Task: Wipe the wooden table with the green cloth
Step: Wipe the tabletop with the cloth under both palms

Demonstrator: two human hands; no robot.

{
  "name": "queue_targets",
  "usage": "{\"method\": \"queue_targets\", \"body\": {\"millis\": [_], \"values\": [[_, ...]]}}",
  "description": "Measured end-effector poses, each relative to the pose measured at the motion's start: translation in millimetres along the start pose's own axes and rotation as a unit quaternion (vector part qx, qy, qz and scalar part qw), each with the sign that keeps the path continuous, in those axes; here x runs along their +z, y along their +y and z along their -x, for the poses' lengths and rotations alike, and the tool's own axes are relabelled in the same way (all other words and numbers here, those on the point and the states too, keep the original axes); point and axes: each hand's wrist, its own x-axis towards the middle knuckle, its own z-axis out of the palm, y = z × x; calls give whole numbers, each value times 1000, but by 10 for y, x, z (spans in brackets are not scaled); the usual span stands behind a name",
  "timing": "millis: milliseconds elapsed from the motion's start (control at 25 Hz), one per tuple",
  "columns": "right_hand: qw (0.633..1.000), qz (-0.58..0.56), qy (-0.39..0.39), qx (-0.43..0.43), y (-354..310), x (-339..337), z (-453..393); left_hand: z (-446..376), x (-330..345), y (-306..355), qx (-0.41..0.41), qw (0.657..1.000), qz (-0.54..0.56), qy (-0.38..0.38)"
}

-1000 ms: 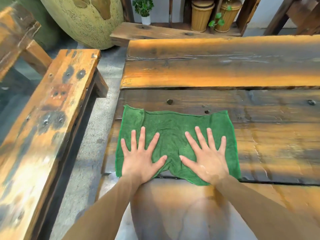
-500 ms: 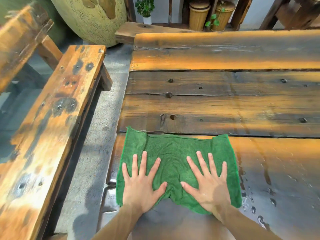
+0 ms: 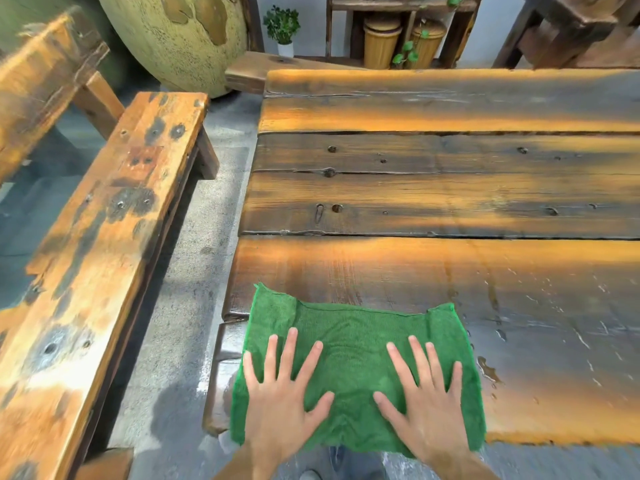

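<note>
Green cloth (image 3: 353, 344) lies on the wooden table (image 3: 415, 271), both flat-fingered hands, left hand (image 3: 282, 407) and right hand (image 3: 427, 410), pressing it.

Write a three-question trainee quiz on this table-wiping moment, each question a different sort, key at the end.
1. True or false: both hands lie flat with fingers spread on the green cloth.
2. Multiple choice: the cloth lies at the wooden table's A) far edge, B) near left corner, C) right end.
3. Fill in: right of the cloth, the near plank shows ____ streaks and droplets.

Key:
1. True: the left hand and right hand press it flat.
2. B; its near edge overhangs the table.
3. Wet.
</note>
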Motion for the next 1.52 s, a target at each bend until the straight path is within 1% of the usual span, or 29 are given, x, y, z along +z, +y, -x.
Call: {"method": "queue_targets", "body": {"millis": [120,240,360,520,600,760,1080,1280,1440,1520], "values": [[999,-18,3,46,-34,-73,-204,-283,-54,-3,13,999,-30,6],[999,-5,-7,48,19,-35,-327,-409,62,-41,22,998,-51,-19],[999,8,-5,44,93,-7,-329,-395,130,-37,26,998,-61,-6],[996,7,-3,91,245,6,-304,-395,130,125,29,998,-52,-10],[993,0,-20,112,294,-42,-379,-460,129,205,16,999,-40,-18],[993,2,-28,117,402,-78,-573,-705,86,251,23,998,-44,-24],[996,11,-33,82,853,-357,-1505,-1663,-106,392,15,999,-42,-26],[992,-21,-15,124,1052,-549,-2317,-2532,-262,552,-33,999,-28,-19],[995,-26,4,92,1304,-673,-3026,-3005,-282,626,-46,998,-45,-3],[996,-30,-4,80,1395,-748,-3322,-3320,-344,618,-64,997,-42,5]]}}
